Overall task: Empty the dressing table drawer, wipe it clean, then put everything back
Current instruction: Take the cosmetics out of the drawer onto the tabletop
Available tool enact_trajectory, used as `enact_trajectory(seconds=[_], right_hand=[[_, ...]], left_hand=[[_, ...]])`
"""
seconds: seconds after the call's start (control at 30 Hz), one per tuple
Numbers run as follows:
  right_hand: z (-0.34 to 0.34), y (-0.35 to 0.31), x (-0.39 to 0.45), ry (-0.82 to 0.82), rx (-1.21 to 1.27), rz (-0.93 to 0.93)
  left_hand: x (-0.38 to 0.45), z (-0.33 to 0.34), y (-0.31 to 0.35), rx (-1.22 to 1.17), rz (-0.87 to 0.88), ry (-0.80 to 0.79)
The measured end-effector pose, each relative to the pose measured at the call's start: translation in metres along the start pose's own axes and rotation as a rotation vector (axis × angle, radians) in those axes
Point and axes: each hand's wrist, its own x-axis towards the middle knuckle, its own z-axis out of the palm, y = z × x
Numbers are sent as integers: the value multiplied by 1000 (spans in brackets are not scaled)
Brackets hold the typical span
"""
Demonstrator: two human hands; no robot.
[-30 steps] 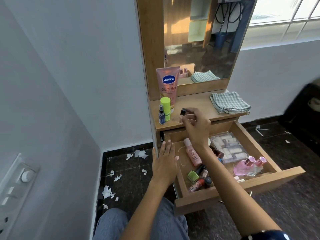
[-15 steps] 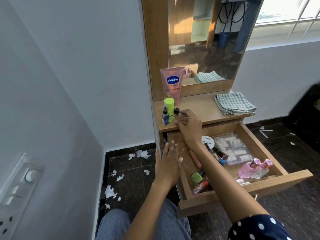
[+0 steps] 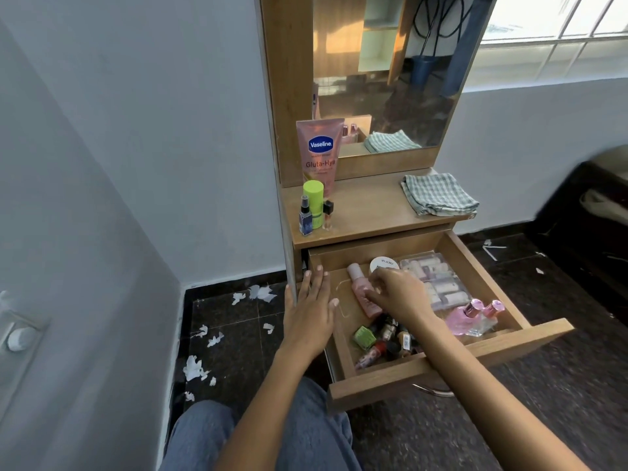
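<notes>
The wooden drawer (image 3: 452, 363) stands pulled out. In it lie a pink bottle (image 3: 356, 278), a white jar (image 3: 384, 263), a clear box of small tubes (image 3: 440, 282), two pink perfume bottles (image 3: 472, 317) and several nail polish bottles (image 3: 384, 338). My left hand (image 3: 309, 311) rests flat on the drawer's left rim. My right hand (image 3: 397, 294) is inside the drawer with loosely curled fingers, fingertips at the pink bottle's middle. On the tabletop stand a Vaseline tube (image 3: 319, 151), a green-capped stick (image 3: 313, 202), a blue spray (image 3: 305, 219) and a small black-capped bottle (image 3: 328, 214).
A folded checked cloth (image 3: 438, 195) lies on the tabletop's right side under the mirror (image 3: 384, 73). White paper scraps (image 3: 204, 365) litter the dark floor to the left. A wall stands close on the left, and dark furniture (image 3: 598, 212) is at the far right.
My right hand set the small black-capped bottle beside the green stick on the tabletop, let go, and came down into the drawer over the pink bottle. My left hand stayed on the rim.
</notes>
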Motion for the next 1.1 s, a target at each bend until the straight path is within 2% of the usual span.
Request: enact_trajectory(seconds=[0.2,0.33,0.5,0.63,0.77,0.93,1.1], right_hand=[[13,-31,7,-43,-166,21],[15,-31,6,-42,-91,78],[12,-33,3,-102,-57,-7],[9,-33,2,-117,-17,3],[9,-23,1,-112,152,40],[5,-7,-7,-115,560,36],[-1,4,-12,-106,805,-4]], left_hand=[[0,-1,0,-22,-5,4],[0,0,-1,-4,-4,7],[-1,-1,0,0,-13,9],[0,-1,0,1,-17,3],[0,0,0,4,-21,10],[-1,-1,0,29,-17,13],[-1,-2,1,9,-7,22]])
